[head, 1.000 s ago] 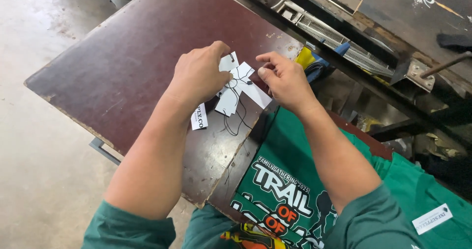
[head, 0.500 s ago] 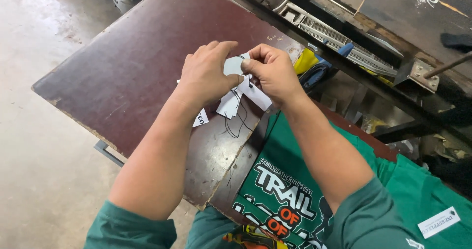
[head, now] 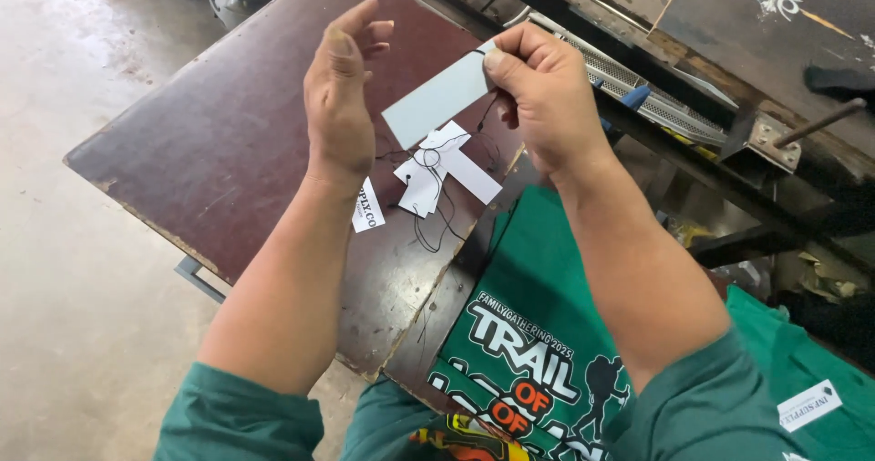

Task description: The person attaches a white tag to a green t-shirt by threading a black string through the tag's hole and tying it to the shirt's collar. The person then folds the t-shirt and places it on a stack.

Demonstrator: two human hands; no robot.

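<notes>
White tag (head: 437, 104) pinched by right hand (head: 547, 97) over brown board (head: 228, 142); left hand (head: 339, 97) open, released; tag pile (head: 442, 174) near board's right edge.

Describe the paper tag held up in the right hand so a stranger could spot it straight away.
Start at the dark brown board that fills the upper left of the view. Above its right side, the right hand pinches a pale grey-white tag by its upper corner, with a thin black string at that corner. Unlike the small white tags lying in a heap on the board below, it is lifted clear and larger.
</notes>
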